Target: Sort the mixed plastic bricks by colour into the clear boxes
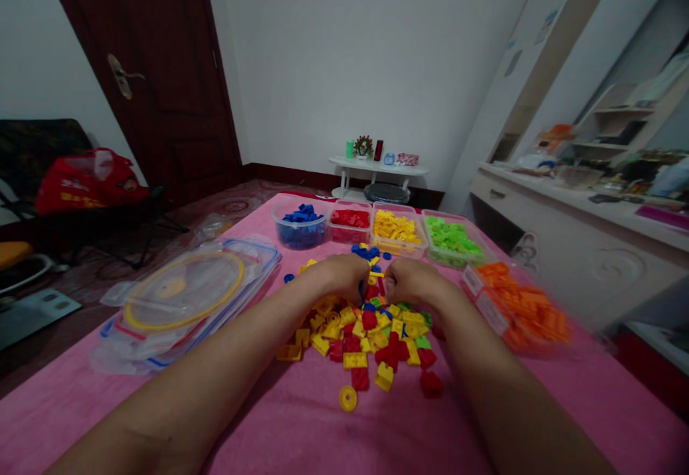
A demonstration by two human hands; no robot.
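Observation:
Both of my arms reach over a loose pile of toy building bricks (352,360), mostly yellow and red with some blue and green. My left hand (344,274) is curled at the pile's far side, a bit of blue showing under its fingers; what it grips is hidden. Facing it, my right hand (412,281) is also closed, knuckles up, and its fingertips cannot be seen clearly. In the narrow gap between the hands lie red and yellow bricks. Nearest me are a yellow wheel-like piece (348,398) and a red brick (431,384).
Behind the pile stand clear tubs of blue bricks (301,234), red bricks (349,218), yellow bricks (397,227) and green bricks (453,237). An orange-brick tub (519,306) sits right. Stacked lids (183,288) lie left on the pink cloth (323,446).

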